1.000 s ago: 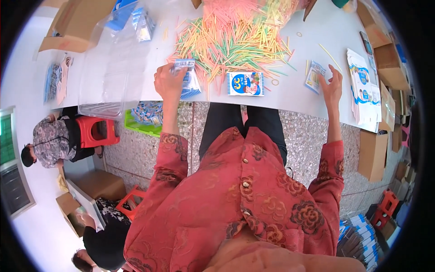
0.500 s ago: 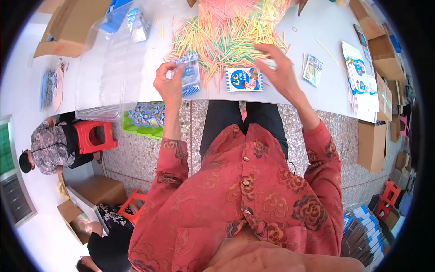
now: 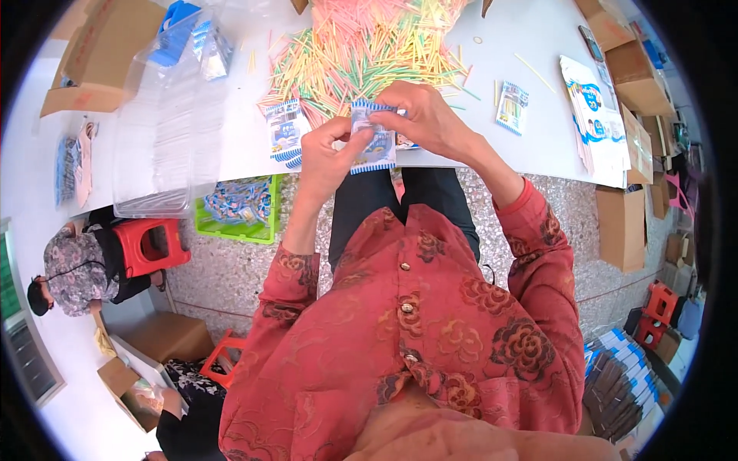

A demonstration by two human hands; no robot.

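Observation:
My left hand (image 3: 327,157) pinches the left edge of a small blue-and-white plastic packet (image 3: 375,152) above the table's near edge. From the right, the bent fingers of my right hand (image 3: 430,127) grip the packet's upper part. Part of another packet (image 3: 405,144) peeks out behind it, mostly covered. To the left of my left hand lies a small stack of similar packets (image 3: 284,129). Beyond both hands spreads a big heap of thin pink, yellow and green sticks (image 3: 361,65). One packet with sticks showing through (image 3: 512,107) lies apart on the right.
A clear plastic bin (image 3: 165,154) and an open cardboard box (image 3: 108,58) stand on the left of the table. Flat printed bags (image 3: 592,111) lie at right, beside cardboard boxes. A green crate of packets (image 3: 238,211) is below the edge. Two people sit at left.
My right hand has come left onto a packet, which both hands now hold. The packet near my left hand earlier now shows as a stack left of it. The view has shifted slightly.

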